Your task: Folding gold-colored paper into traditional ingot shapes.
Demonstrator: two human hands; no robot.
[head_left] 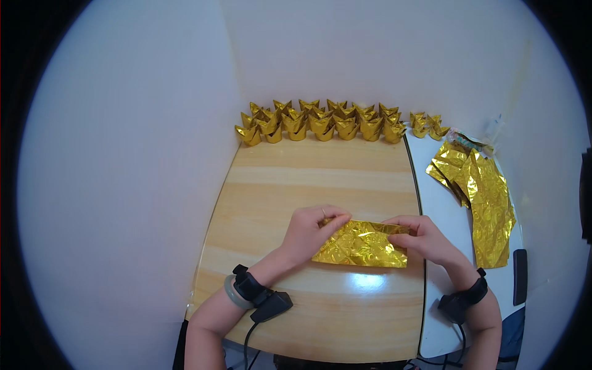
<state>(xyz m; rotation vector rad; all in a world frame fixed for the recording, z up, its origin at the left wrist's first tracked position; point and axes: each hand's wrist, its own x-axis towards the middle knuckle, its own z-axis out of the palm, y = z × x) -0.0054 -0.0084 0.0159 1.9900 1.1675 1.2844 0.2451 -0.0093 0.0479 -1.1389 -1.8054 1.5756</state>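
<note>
A shiny gold foil paper sheet, folded to a wide rectangle, is held between my two hands over the wooden table. My left hand pinches its upper left part, thumb against fingers. At the upper right, my right hand grips the edge, with the thumb on the near face and the fingers behind. The fingertips behind the paper are partly hidden. Several folded gold paper ingots stand in rows along the far edge of the table.
On the white table at right lies a pile of loose gold foil sheets. A few more gold ingots stand at its far end. A dark flat bar lies along its right edge. Pale walls border the tables.
</note>
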